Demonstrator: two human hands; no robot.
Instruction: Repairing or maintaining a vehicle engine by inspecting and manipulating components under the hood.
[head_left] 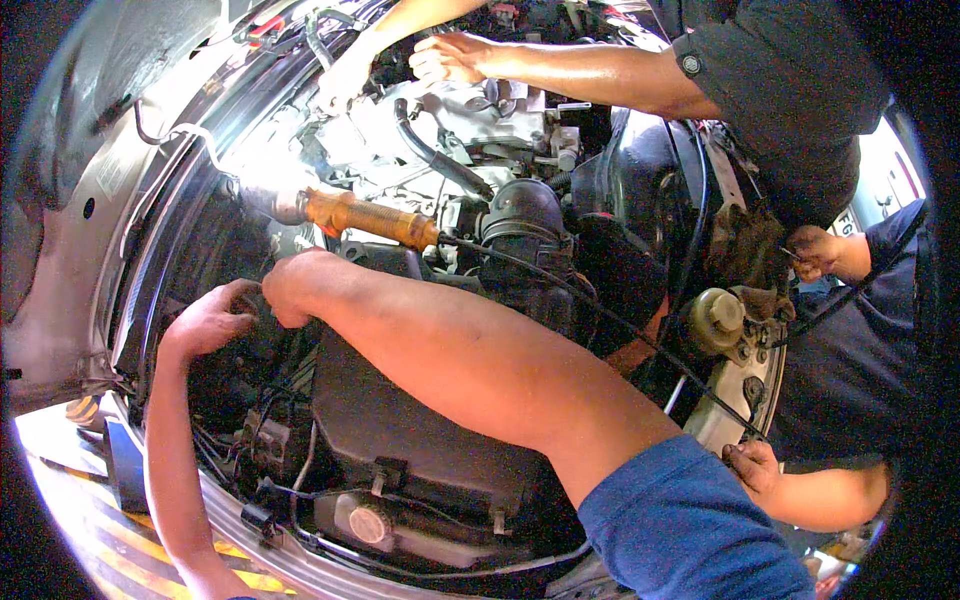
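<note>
Both my hands are together over the dark recess at the left side of an engine bay. My left hand (212, 315) reaches up from the lower left, its fingers curled inward. Beside it, almost touching, is my right hand (295, 285), its arm crossing the bay from the lower right in a blue sleeve. Its fingers are bent down and closed. Whatever either hand grips is hidden in shadow and behind the fingers. Just beyond them lies a work lamp (370, 217) with an orange ribbed handle and a glaring head. Below my right forearm is a large black plastic cover (420, 420).
A co-worker's hand (450, 58) is over the engine top (480, 115); another person's hands (815, 250) are at the right edge. The lamp's black cord (600, 310) runs across to the right. A capped reservoir (370, 522) sits near the front, a round beige canister (715, 318) right.
</note>
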